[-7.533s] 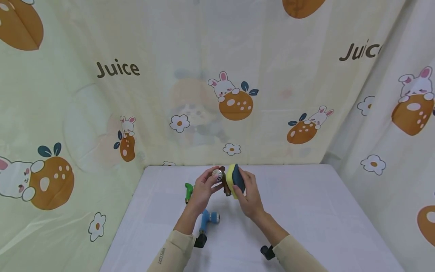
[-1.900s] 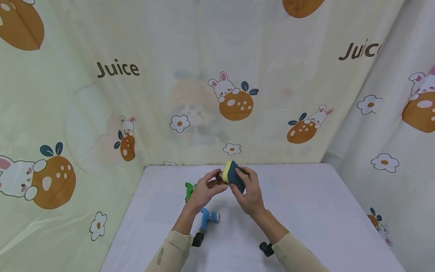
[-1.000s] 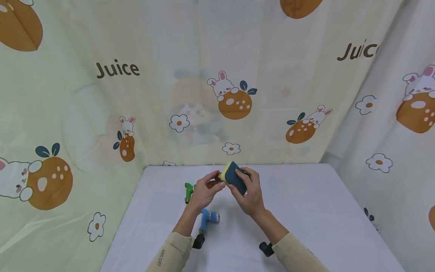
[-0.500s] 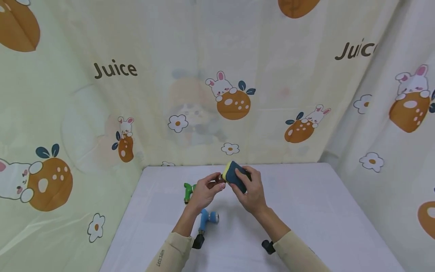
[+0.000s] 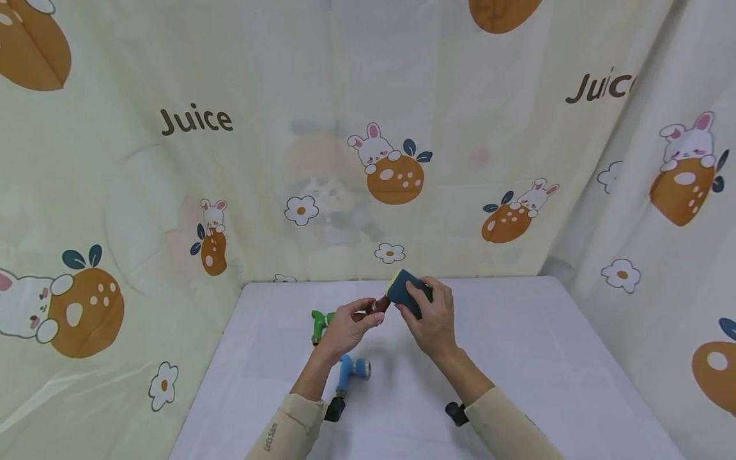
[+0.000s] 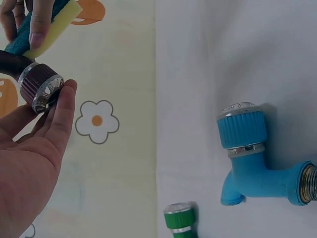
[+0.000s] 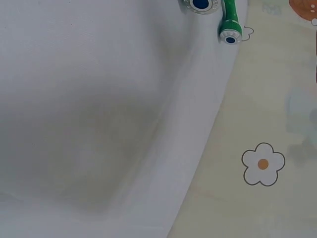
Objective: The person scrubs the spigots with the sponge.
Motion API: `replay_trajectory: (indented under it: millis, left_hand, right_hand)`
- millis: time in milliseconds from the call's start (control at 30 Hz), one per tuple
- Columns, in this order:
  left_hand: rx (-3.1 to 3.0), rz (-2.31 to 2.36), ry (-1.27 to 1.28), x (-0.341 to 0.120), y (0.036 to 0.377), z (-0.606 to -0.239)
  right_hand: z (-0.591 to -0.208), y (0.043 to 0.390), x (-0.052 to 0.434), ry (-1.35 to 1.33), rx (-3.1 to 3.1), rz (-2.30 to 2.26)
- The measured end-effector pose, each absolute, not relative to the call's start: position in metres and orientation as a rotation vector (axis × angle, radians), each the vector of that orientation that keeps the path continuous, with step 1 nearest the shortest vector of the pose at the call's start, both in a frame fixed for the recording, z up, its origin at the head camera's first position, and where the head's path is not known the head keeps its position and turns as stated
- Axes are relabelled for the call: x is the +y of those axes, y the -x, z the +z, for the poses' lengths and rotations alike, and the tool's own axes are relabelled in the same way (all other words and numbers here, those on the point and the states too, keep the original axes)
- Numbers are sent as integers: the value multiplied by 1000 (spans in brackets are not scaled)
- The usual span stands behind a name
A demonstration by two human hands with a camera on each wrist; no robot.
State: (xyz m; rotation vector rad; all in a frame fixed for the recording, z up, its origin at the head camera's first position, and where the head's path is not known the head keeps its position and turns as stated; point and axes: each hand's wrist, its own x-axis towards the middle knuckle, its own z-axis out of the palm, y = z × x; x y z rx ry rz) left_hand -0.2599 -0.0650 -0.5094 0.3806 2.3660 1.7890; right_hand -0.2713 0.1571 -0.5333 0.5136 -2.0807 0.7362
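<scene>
My left hand grips a brown plastic tap above the table, its fingers round the knob end. In the left wrist view, the tap's ribbed knob with a silver rim lies by the fingertips of the left hand. A yellow sponge with a dark blue-green scouring side is pinched in my right hand. The sponge's lower left corner is at the free end of the tap; whether they touch is hard to tell. The right wrist view shows neither the right hand nor the sponge.
A blue tap lies on the white table below my left forearm. Farther back, a green tap lies partly behind the left hand. Black wrist-camera mounts sit by both sleeves. A printed curtain hangs behind the table.
Earlier the brown tap stood more upright with its silver knob face showing; now it lies tilted sideways. Since half a second ago the sponge has shifted right, baring more of the tap.
</scene>
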Motion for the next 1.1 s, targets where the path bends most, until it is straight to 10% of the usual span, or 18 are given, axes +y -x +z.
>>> replay_trajectory:
  millis: [1100]
  left_hand:
    - [2468,1752,-321,-66,258,-516]
  right_hand:
    - [-530,266,164,-622,-2101,994]
